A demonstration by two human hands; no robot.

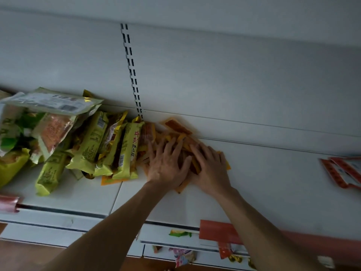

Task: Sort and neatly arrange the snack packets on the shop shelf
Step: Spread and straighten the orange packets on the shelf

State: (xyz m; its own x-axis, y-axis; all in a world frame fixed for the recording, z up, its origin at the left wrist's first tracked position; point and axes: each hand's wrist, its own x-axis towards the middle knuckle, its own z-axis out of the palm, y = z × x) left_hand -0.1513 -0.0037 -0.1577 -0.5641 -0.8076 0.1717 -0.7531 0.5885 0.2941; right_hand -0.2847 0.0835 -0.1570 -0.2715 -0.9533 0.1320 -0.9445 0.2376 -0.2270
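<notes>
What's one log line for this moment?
left hand, right hand: flat on orange plastic snack packets | surface: white shelf | beside: yellow-green packets

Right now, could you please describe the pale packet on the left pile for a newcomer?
Follow the white shelf to the heap at its left end. The pale packet lies across the heap's top; unlike its yellow-green neighbours, it is whitish-grey.
</notes>
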